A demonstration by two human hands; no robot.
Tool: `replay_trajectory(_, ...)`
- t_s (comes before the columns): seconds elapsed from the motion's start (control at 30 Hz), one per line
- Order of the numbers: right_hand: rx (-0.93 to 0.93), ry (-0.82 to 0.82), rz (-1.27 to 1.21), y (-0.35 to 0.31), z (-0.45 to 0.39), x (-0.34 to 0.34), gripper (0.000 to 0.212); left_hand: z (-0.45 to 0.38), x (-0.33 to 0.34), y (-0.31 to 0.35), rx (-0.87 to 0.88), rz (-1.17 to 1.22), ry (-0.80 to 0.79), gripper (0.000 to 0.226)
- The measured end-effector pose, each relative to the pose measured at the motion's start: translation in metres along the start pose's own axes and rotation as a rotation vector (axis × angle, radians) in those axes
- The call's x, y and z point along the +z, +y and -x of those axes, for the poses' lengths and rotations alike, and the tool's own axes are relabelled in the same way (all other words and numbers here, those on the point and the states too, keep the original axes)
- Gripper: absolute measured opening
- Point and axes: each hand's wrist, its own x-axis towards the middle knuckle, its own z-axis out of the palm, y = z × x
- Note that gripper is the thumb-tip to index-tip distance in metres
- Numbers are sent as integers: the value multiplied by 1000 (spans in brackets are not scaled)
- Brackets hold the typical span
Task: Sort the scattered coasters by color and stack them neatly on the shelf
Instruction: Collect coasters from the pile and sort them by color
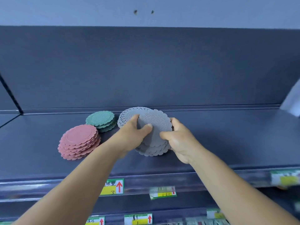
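Note:
A stack of grey scalloped coasters (pixel 154 125) is held tilted above the dark shelf (pixel 227 140), with both hands on it. My left hand (pixel 134 135) grips its left edge, thumb on the top coaster. My right hand (pixel 180 140) grips its right edge, thumb on top too. A lighter grey lacy coaster (pixel 129 113) sits at the back of the bundle. A pink stack (pixel 78 142) lies at the left of the shelf. Behind it stands a shorter green stack (pixel 101 120).
The shelf has a dark back panel (pixel 146 67) and a low rear lip. Price labels (pixel 112 186) hang on the front rail, with more labels on a lower rail. Something white (pixel 292 101) shows at the right edge.

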Motion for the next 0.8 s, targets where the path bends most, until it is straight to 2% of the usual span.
replay_trajectory(0.07, -34, 56, -5, 0, 4, -16, 43, -5, 18, 6, 36, 56, -56, 70)
replay_trajectory(0.13, -76, 101, -22, 0, 7, -33, 45, -8, 36, 14, 89, 116, -58, 32)
replay_trajectory(0.17, -103, 121, -29, -1, 8, -42, 45, -9, 44, 20, 120, 127, -56, 22)
replay_trajectory(0.4, -203, 202, -8, -6, 11, -103, 49, -17, 99, 43, 322, 172, -95, 28)
replay_trajectory(0.8, -157, 248, 46, 13, 14, -193, 49, -36, 195, 60, 337, 236, -166, 35)
